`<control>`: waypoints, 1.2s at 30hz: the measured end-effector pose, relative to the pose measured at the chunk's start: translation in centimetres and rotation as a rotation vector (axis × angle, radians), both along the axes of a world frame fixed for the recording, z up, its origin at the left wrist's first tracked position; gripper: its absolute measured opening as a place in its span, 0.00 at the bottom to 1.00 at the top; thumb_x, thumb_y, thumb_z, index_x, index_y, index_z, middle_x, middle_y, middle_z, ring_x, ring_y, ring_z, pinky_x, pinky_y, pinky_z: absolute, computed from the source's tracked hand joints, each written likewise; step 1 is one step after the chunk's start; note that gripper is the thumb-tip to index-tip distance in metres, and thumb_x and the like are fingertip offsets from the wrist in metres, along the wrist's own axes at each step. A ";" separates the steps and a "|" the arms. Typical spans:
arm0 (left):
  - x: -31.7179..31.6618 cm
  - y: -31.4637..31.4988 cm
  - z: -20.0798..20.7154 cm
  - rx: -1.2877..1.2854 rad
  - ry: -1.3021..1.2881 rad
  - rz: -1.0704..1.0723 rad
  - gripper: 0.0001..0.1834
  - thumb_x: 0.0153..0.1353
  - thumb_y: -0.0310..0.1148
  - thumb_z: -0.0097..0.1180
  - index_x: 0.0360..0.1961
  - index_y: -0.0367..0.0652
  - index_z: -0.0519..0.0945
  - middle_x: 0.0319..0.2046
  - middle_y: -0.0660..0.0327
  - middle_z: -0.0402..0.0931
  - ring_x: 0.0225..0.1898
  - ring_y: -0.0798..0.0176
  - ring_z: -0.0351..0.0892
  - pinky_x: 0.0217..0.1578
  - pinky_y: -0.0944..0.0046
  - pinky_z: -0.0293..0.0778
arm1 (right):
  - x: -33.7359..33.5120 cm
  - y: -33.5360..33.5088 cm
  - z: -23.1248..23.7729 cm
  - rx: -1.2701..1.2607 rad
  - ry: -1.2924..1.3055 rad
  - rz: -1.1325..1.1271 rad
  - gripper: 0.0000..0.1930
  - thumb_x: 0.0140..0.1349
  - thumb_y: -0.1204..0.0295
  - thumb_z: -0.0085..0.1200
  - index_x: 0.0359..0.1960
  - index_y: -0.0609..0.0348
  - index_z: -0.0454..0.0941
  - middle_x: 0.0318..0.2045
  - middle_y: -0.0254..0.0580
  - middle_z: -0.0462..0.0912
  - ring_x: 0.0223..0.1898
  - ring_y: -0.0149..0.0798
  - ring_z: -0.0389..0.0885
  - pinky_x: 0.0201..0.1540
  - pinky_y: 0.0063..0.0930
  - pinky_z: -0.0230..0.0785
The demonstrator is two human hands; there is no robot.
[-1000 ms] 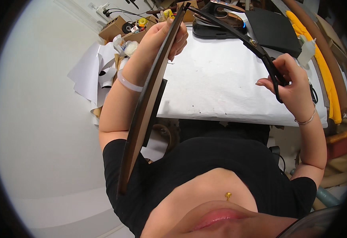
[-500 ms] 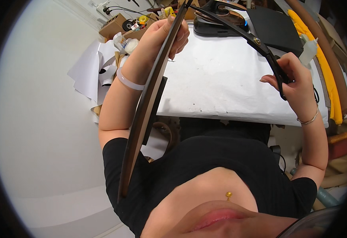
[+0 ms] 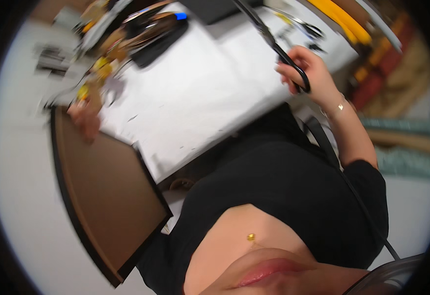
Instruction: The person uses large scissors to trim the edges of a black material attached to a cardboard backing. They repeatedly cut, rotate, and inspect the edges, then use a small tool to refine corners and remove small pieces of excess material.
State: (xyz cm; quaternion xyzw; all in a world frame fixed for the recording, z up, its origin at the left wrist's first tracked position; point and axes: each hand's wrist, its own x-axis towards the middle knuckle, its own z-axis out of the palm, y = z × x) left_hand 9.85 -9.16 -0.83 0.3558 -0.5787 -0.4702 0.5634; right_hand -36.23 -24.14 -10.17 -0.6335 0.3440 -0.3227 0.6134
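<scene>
Brown panel: one, black-edged, held in the air at the person's left, beside the torso and the near left corner of the desk.
Left grip: one, closed on the panel's upper end, somewhat blurred.
Black scissors: one pair, raised, blades running past the top of the view; cannot tell whether they are parted.
Right grip: one, curled narrow around the scissor handles.
Looped tool: one, silver and black, lying on the desk, blurred.
Iron: one, on one black base, one blue light showing.
Black slab: one, far side.
Bracelet: one, right wrist.
Lettering: too blurred to read.
</scene>
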 end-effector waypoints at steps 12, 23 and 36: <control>6.5 -5.6 -0.4 -0.050 0.074 0.328 0.26 0.74 0.57 0.44 0.36 0.43 0.72 0.22 0.67 0.64 0.21 0.71 0.64 0.24 0.70 0.58 | -18.3 -1.7 -13.2 0.780 -0.493 -0.198 0.21 0.74 0.51 0.51 0.40 0.62 0.75 0.22 0.20 0.62 0.16 0.13 0.55 0.15 0.09 0.47; 9.3 -0.8 -1.7 -0.188 0.091 0.911 0.25 0.74 0.57 0.43 0.40 0.42 0.72 0.28 0.65 0.66 0.26 0.69 0.66 0.29 0.68 0.60 | -18.8 -3.1 -15.6 0.868 -0.452 -0.221 0.22 0.71 0.51 0.55 0.39 0.61 0.75 0.21 0.20 0.63 0.16 0.13 0.57 0.15 0.08 0.49; 9.0 2.6 -3.5 -0.238 0.076 1.069 0.25 0.75 0.56 0.42 0.45 0.41 0.71 0.34 0.63 0.67 0.33 0.67 0.68 0.35 0.66 0.62 | -14.3 -1.1 -9.8 0.323 0.539 -0.432 0.27 0.59 0.47 0.67 0.32 0.62 0.74 0.22 0.36 0.82 0.16 0.23 0.68 0.19 0.20 0.62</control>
